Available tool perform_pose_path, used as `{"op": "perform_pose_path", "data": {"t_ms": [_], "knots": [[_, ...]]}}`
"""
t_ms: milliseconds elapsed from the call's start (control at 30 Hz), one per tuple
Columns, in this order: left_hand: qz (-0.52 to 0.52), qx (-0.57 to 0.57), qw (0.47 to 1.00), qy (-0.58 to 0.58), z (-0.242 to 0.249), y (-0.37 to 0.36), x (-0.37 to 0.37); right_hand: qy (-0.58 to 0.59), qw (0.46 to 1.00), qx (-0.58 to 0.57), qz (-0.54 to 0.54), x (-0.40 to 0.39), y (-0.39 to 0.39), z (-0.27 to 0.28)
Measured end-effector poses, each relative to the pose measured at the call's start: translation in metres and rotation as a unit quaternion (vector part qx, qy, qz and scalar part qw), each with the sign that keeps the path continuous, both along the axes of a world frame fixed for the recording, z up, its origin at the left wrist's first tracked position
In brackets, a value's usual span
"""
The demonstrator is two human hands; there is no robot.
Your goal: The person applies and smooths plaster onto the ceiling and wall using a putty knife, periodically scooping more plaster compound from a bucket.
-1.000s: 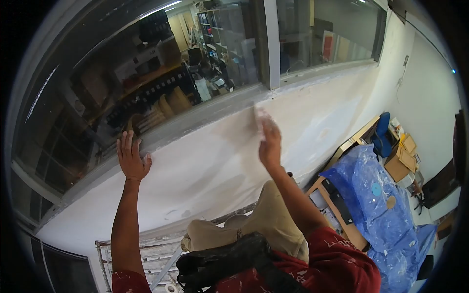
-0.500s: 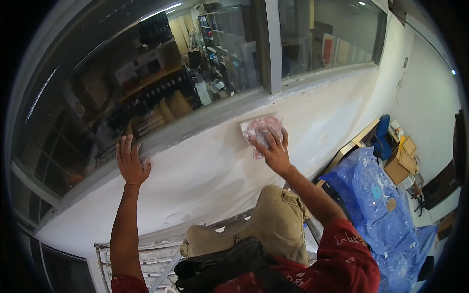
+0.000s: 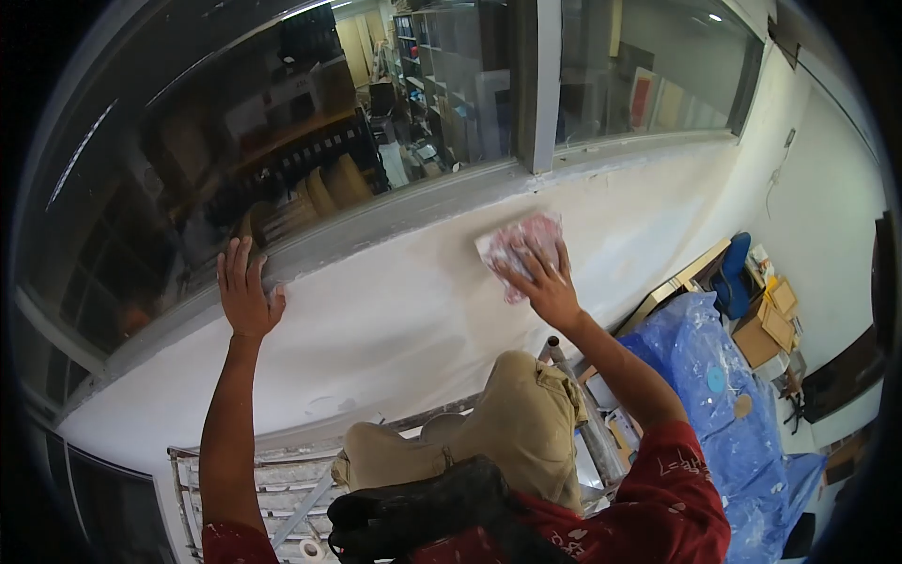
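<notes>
Pressing sheet [image 3: 537, 233] flat on wall [image 3: 404, 315] | vs edge-on 1s ago | R hand [image 3: 548, 289] splayed atop, L hand [image 3: 245, 303] splayed

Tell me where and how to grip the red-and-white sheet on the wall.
Probably best pinch the sheet by its left corner, coming from the left: that corner juts uncovered, while the right hand covers the lower right part. It looks thin and lies against the wall.
</notes>
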State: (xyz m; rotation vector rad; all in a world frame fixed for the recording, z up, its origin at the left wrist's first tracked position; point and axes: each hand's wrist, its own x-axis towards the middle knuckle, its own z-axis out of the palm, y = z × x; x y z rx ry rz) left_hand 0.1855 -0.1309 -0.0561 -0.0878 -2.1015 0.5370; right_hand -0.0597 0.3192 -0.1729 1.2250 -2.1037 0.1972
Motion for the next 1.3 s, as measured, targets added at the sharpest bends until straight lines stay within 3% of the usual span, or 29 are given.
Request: {"op": "perform_pose_path", "data": {"t_ms": [100, 300, 367, 433, 500, 667, 700, 800, 867, 967, 1000, 1067, 1167, 1300], "knots": [[0.012, 0.003, 1.000, -0.004, 0.000, 0.001, 0.002, 0.027, 0.998, -0.043, 0.027, -0.023, -0.030, 0.012], [0.024, 0.012, 1.000, -0.013, 0.000, -0.001, 0.001, -0.013, 0.995, 0.083, 0.058, -0.043, -0.002, -0.115], [0.023, 0.009, 1.000, -0.012, 0.001, -0.002, 0.002, -0.097, 0.992, 0.077, 0.036, -0.019, 0.030, -0.124], [0.018, 0.007, 1.000, -0.006, -0.002, -0.002, 0.001, -0.084, 0.995, 0.050, 0.003, -0.013, 0.041, -0.111], [0.007, -0.002, 1.000, 0.002, -0.003, -0.005, -0.001, -0.027, 1.000, 0.007, -0.005, 0.002, 0.040, -0.057], [0.008, 0.000, 1.000, -0.006, 0.000, -0.002, 0.001, -0.034, 0.994, -0.100, -0.009, -0.011, -0.018, -0.009], [0.013, 0.002, 1.000, -0.007, 0.000, -0.001, 0.002, -0.031, 0.994, -0.106, -0.011, -0.014, -0.032, -0.011], [0.013, 0.013, 1.000, -0.006, -0.002, 0.001, 0.003, -0.054, 0.996, -0.047, 0.049, -0.026, -0.057, -0.084], [0.012, 0.010, 1.000, 0.000, 0.001, -0.001, 0.002, -0.116, 0.992, 0.006, 0.048, 0.007, -0.036, -0.090], [0.011, 0.001, 1.000, 0.003, 0.000, -0.001, 0.000, -0.137, 0.990, -0.005, 0.023, 0.017, 0.012, -0.088], [0.011, -0.001, 1.000, 0.004, 0.000, -0.002, 0.001, -0.153, 0.988, -0.012, 0.016, 0.014, 0.024, -0.085], [0.012, 0.000, 1.000, 0.001, -0.001, 0.000, 0.003, -0.053, 0.994, -0.094, 0.021, 0.013, 0.040, -0.018], [0.018, 0.008, 1.000, -0.007, -0.001, 0.001, 0.003, 0.000, 0.995, -0.085, -0.046, 0.007, 0.046, 0.053], [0.017, 0.016, 1.000, -0.010, -0.002, -0.004, 0.002, 0.019, 0.997, -0.071, -0.012, 0.002, 0.031, 0.087]]}}
